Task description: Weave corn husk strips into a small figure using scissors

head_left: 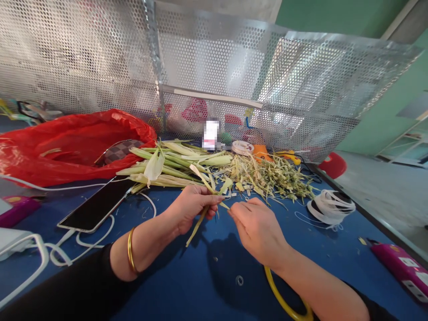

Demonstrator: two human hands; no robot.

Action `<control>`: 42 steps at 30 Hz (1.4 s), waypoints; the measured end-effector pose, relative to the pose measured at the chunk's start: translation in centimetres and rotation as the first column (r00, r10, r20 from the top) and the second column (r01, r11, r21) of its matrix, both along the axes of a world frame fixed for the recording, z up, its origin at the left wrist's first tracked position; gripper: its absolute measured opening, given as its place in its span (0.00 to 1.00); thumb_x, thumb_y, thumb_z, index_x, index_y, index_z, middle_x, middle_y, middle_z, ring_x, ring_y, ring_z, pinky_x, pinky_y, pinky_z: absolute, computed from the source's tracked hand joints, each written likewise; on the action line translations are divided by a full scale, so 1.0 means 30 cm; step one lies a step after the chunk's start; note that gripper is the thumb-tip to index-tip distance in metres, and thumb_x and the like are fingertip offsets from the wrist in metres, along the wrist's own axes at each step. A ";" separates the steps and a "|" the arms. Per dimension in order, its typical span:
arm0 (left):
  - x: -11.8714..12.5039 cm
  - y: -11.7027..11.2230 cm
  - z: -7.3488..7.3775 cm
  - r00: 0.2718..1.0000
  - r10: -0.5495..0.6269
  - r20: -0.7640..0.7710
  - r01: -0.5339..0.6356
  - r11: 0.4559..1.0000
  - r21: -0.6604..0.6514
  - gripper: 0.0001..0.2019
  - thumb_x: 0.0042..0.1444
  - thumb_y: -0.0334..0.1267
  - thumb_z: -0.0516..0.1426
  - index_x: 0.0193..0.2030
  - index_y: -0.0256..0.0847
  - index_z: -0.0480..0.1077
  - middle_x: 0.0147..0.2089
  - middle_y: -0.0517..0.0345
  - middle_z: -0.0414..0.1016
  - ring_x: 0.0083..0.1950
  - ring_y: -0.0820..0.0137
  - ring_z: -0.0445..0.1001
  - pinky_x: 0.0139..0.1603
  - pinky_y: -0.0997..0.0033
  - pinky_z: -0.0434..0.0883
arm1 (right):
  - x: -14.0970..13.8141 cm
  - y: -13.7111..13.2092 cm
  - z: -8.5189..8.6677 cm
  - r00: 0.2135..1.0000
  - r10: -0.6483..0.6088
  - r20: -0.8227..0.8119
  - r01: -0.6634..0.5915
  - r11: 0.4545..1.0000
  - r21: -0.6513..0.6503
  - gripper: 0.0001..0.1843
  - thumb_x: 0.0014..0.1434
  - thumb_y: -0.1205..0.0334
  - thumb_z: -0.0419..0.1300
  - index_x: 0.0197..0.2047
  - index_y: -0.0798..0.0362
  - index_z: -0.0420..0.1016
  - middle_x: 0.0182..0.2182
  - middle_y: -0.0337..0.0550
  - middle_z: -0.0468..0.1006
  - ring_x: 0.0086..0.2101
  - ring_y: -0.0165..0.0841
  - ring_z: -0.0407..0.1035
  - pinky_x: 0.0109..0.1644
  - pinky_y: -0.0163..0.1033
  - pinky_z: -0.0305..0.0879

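Note:
My left hand (197, 206) is closed in a pinch on a bundle of narrow corn husk strips (202, 176). One strip end sticks up past the fingers and another hangs down below the palm. My right hand (256, 227) pinches the end of a thin pale husk strip (224, 205) that stretches between both hands. Its fingertips are partly hidden behind the knuckles. Just beyond the hands lies a heap of green and pale corn husks (174, 165). A pile of dry, finely shredded plant bits (277, 176) lies to its right.
A red plastic bag (133, 127), a phone (96, 207) and white cables (90, 245) are at left. White ribbon (331, 206) and a purple device (397, 263) are at right. A yellow loop (281, 298) lies under my right forearm. A perforated metal screen (214, 58) stands behind.

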State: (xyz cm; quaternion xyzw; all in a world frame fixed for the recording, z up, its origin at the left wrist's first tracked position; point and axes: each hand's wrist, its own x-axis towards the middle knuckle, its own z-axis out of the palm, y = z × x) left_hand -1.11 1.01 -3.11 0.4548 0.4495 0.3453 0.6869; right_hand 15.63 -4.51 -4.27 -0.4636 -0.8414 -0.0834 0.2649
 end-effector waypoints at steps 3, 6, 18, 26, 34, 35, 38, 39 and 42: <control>-0.005 0.013 0.007 1.000 -0.005 0.008 0.005 1.000 -0.006 0.10 0.41 0.35 0.66 0.22 0.32 0.69 0.17 0.62 0.67 0.17 0.79 0.63 0.19 0.79 0.63 | -0.003 -0.005 0.001 1.000 0.011 -0.007 -0.011 1.000 0.000 0.17 0.64 0.69 0.46 0.23 0.53 0.59 0.17 0.35 0.61 0.20 0.28 0.52 0.34 0.37 0.49; -0.013 0.022 0.010 1.000 -0.020 0.015 0.020 0.999 -0.030 0.09 0.43 0.33 0.65 0.21 0.33 0.69 0.17 0.62 0.67 0.17 0.80 0.63 0.19 0.80 0.63 | -0.003 -0.007 0.006 0.999 0.004 -0.046 -0.006 0.998 -0.056 0.17 0.64 0.68 0.46 0.23 0.53 0.61 0.18 0.35 0.63 0.21 0.28 0.54 0.35 0.37 0.50; -0.016 -0.021 -0.002 0.947 -0.322 0.016 0.322 0.943 -0.088 0.21 0.50 0.53 0.59 0.32 0.33 0.73 0.24 0.56 0.73 0.22 0.75 0.70 0.20 0.79 0.67 | 0.029 0.042 -0.020 0.207 -0.531 -0.822 -0.603 0.592 -0.535 0.16 0.50 0.50 0.65 0.27 0.55 0.73 0.21 0.34 0.66 0.22 0.24 0.59 0.29 0.33 0.56; 0.040 -0.071 -0.021 0.961 -0.247 -0.127 0.239 0.968 -0.072 0.13 0.45 0.45 0.62 0.26 0.36 0.70 0.17 0.64 0.66 0.17 0.79 0.63 0.16 0.81 0.59 | -0.002 0.033 -0.042 0.137 -0.580 -0.803 -0.513 0.652 -0.558 0.16 0.47 0.51 0.67 0.24 0.56 0.72 0.18 0.35 0.70 0.19 0.24 0.62 0.27 0.33 0.58; 0.037 -0.070 -0.026 0.960 -0.251 -0.124 0.247 0.968 -0.046 0.08 0.45 0.38 0.61 0.26 0.35 0.71 0.17 0.63 0.67 0.17 0.79 0.63 0.17 0.80 0.60 | -0.007 0.040 -0.047 0.067 -0.603 -0.795 -0.425 0.704 -0.569 0.19 0.39 0.50 0.70 0.23 0.57 0.72 0.16 0.34 0.69 0.18 0.24 0.61 0.26 0.33 0.57; 0.036 -0.070 -0.025 0.959 -0.257 -0.123 0.253 0.966 -0.045 0.08 0.45 0.38 0.61 0.26 0.34 0.71 0.17 0.63 0.66 0.17 0.79 0.63 0.17 0.80 0.60 | -0.009 0.042 -0.046 0.063 -0.608 -0.792 -0.426 0.701 -0.572 0.19 0.38 0.50 0.71 0.23 0.56 0.72 0.16 0.34 0.68 0.18 0.24 0.61 0.26 0.33 0.57; 0.035 -0.073 -0.022 0.955 -0.272 -0.119 0.268 0.962 -0.042 0.08 0.45 0.38 0.62 0.26 0.34 0.71 0.17 0.63 0.67 0.17 0.79 0.63 0.17 0.81 0.61 | -0.004 0.049 -0.038 0.080 -0.597 -0.798 -0.422 0.705 -0.570 0.20 0.38 0.48 0.70 0.23 0.56 0.72 0.16 0.34 0.68 0.18 0.25 0.61 0.26 0.34 0.58; 0.035 -0.075 -0.022 0.955 -0.270 -0.125 0.267 0.963 -0.041 0.09 0.45 0.39 0.62 0.26 0.34 0.71 0.17 0.63 0.67 0.17 0.79 0.63 0.17 0.81 0.61 | 0.002 0.051 -0.033 0.119 -0.588 -0.800 -0.418 0.701 -0.577 0.19 0.40 0.48 0.69 0.24 0.56 0.72 0.17 0.34 0.68 0.18 0.25 0.61 0.26 0.34 0.58; 0.036 -0.079 -0.025 0.955 -0.257 -0.151 0.253 0.966 -0.047 0.11 0.45 0.41 0.63 0.25 0.34 0.71 0.18 0.62 0.67 0.18 0.78 0.64 0.16 0.81 0.61 | 0.037 0.056 -0.011 0.429 -0.544 -0.721 -0.281 0.679 -0.679 0.21 0.49 0.44 0.62 0.21 0.54 0.70 0.16 0.36 0.68 0.17 0.26 0.60 0.25 0.35 0.55</control>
